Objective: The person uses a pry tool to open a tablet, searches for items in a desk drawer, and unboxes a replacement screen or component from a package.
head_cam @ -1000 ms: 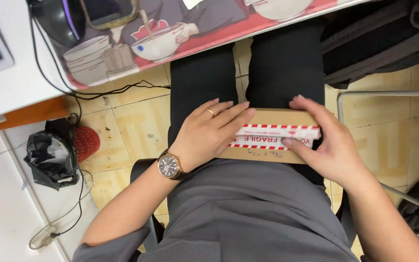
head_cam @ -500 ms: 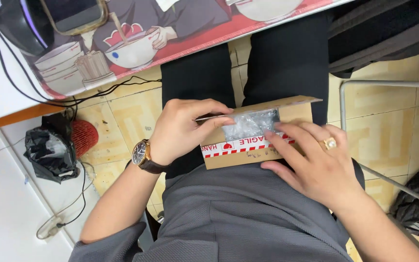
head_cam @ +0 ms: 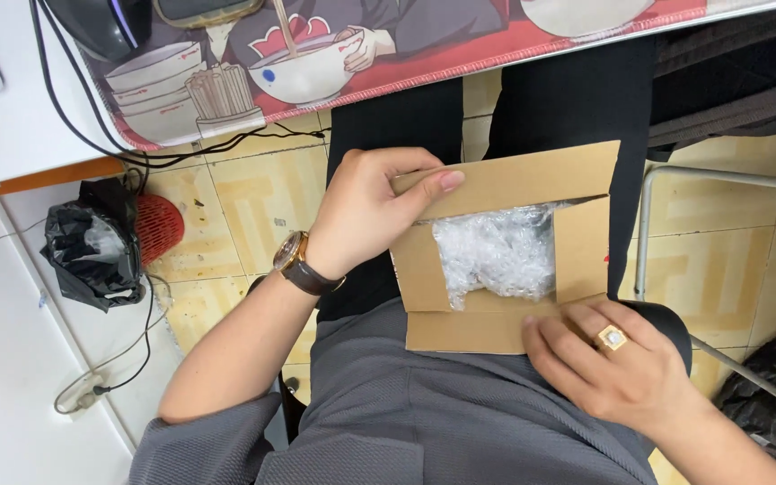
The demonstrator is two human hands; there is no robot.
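Left hand [head_cam: 365, 211] grip pinched on the cardboard box's [head_cam: 496, 310] upper flap [head_cam: 532, 180], right hand [head_cam: 608, 364] lay flat, fingers spread, on the near flap [head_cam: 469, 330], bubble wrap [head_cam: 496, 251] inside

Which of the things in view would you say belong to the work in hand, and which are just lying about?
In hand:
left hand, holding back the far flap
right hand, pressing the near flap
cardboard box on the lap
bubble wrap inside

Lying about:
desk mat
black bag
red basket
cables
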